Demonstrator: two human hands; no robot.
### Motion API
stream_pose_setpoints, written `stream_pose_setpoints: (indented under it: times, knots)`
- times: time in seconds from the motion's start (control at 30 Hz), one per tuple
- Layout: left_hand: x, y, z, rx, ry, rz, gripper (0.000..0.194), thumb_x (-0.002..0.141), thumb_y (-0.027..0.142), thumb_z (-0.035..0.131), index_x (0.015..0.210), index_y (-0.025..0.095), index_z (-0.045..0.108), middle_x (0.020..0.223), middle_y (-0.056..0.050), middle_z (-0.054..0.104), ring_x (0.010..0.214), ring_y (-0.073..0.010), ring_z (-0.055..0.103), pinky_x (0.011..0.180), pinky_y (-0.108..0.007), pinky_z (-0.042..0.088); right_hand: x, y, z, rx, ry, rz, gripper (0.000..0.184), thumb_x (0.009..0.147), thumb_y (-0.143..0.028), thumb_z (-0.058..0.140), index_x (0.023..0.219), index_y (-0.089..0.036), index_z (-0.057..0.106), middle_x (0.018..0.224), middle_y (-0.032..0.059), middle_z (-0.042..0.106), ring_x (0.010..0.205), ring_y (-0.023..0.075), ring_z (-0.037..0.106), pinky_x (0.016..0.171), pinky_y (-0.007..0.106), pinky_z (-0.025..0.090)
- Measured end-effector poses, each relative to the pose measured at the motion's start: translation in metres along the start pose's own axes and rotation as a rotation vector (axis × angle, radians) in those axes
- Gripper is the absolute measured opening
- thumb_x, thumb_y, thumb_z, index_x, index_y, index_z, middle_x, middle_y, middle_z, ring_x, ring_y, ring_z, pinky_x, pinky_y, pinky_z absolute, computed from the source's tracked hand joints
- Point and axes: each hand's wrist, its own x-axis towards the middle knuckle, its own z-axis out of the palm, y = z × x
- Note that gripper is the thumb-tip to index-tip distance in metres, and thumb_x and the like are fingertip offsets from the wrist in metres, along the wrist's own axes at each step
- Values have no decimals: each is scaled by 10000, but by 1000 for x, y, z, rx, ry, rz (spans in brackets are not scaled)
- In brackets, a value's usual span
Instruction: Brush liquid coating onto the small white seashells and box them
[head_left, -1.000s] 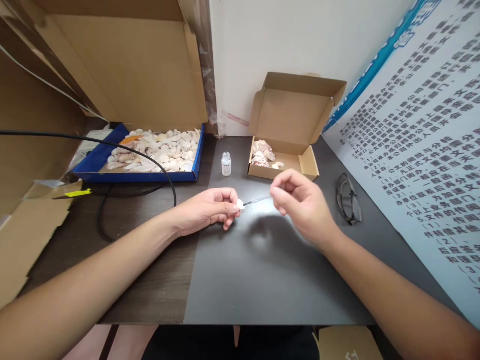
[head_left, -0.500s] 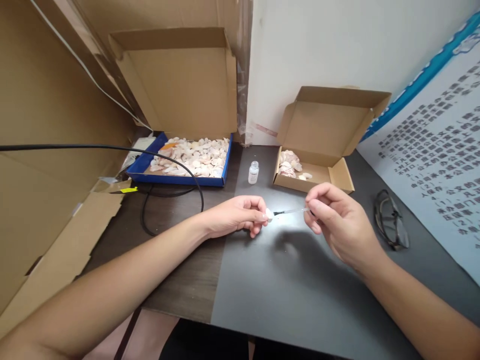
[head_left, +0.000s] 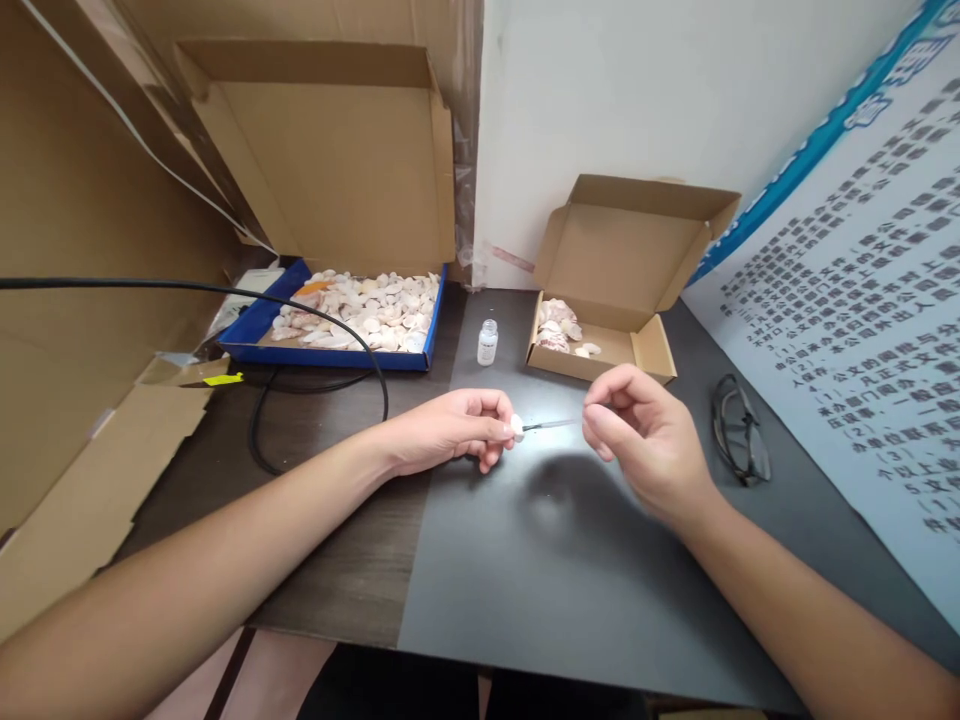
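Head view: against half a second ago, the whole scene sits further left in frame, so the camera has turned a touch; from where I stand, the hands have kept much the same pose relative to each other and the desk (head_left: 480, 590). Small white piece (head_left: 517, 428) still pinched at the fingertips of the left hand (head_left: 457, 432), thumb and index closed on it, other fingers curled loosely beneath. Right hand (head_left: 645, 440) also still pinching: thumb and index nearly together on the far end of a thin brush-like tool (head_left: 556, 424), other fingers bent. Tool spans the gap between the hands, roughly level, dark end pointing left at the piece. Dark end is right up against the piece's right side; actual contact too small to confirm. Piece sits just past the left hand's fingertips, well apart from the right hand.

Nearby: clear bottle (head_left: 487, 345) upright beyond the left hand; open cardboard box (head_left: 654, 348) beyond the right hand, few shells (head_left: 559, 325) at its left end; blue-sided box (head_left: 322, 356) full of shells, far left; glasses (head_left: 739, 430) right of the right hand; black cable (head_left: 187, 286) crossing at left
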Motion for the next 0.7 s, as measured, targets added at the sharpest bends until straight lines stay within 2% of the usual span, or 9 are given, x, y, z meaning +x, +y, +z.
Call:
stream_pose_setpoints:
  times: [0.23,0.37,0.47,0.53,0.63,0.7]
  knots:
    - [-1,1,2,-3,6,5,184,781,244,734,798,152,575,725,10,594,586,-79,541,583,-220,447,0,0,0,21,0,11,130,872,-279,617,808,-214,523,607,-57,456,509,95,399,502,250,337]
    - [-1,1,1,2,5,3,185,787,247,732,808,151,575,715,10,597,579,-78,544,587,-219,443,-1,-2,-1,-106,8,19,137,833,-244,665,790,-205,541,609,-52,454,533,99,403,519,255,338]
    - [-1,1,1,12,-4,-1,179,794,243,725,805,150,572,715,9,599,578,-79,548,587,-218,439,-1,-2,-2,76,54,-22,101,878,-252,611,818,-215,539,599,-62,438,503,92,393,499,250,324]
    - [-1,1,1,14,-3,0,178,795,242,722,803,150,569,717,10,598,575,-78,548,582,-215,435,0,-2,-2,149,27,-13,97,886,-254,598,820,-217,538,595,-65,438,484,87,387,486,245,319]
    - [-1,0,1,10,0,7,179,793,242,723,812,148,572,716,13,593,576,-77,544,581,-214,438,2,-3,-1,4,-22,40,142,823,-231,675,774,-203,545,600,-59,452,510,86,398,500,242,323]
    - [0,0,1,11,-4,8,176,794,235,722,816,146,572,718,13,595,584,-77,546,586,-214,443,2,-3,-1,-15,4,37,144,814,-222,683,770,-202,547,598,-60,451,519,85,403,509,238,326]
